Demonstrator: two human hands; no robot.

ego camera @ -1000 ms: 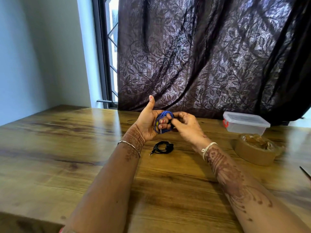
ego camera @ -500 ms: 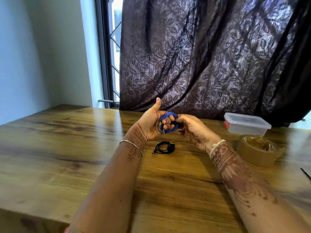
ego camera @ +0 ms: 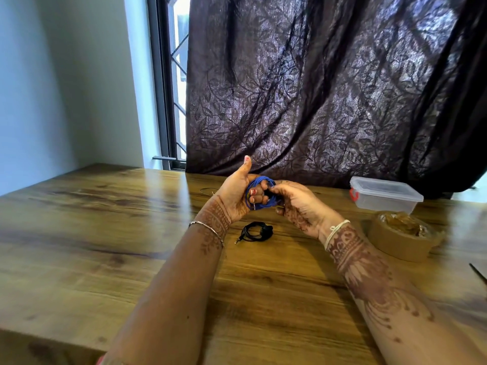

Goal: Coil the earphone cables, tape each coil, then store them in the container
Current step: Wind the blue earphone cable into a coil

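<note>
A blue earphone cable [ego camera: 259, 183] is wound in a coil around the fingers of my left hand [ego camera: 237, 196], thumb pointing up. My right hand [ego camera: 297, 206] pinches the coil's right side. Both hands hover above the wooden table [ego camera: 105, 233]. Below them a coiled black earphone cable [ego camera: 254, 231] lies on the table with its plug pointing left. A roll of brown tape [ego camera: 403, 238] sits to the right. Behind it stands a clear plastic container [ego camera: 384, 197] with its lid on and a red clip on its left end.
A dark patterned curtain [ego camera: 329, 88] hangs just behind the table's far edge. A window frame [ego camera: 163, 101] and a pale wall stand to the left. A thin dark object [ego camera: 478, 272] pokes in at the right edge. A faint thin loop [ego camera: 208, 191] lies behind my left wrist.
My right hand has turned palm up and shifted along the blue coil's right side. The left hand keeps the coil around its fingers. The black coil has not moved.
</note>
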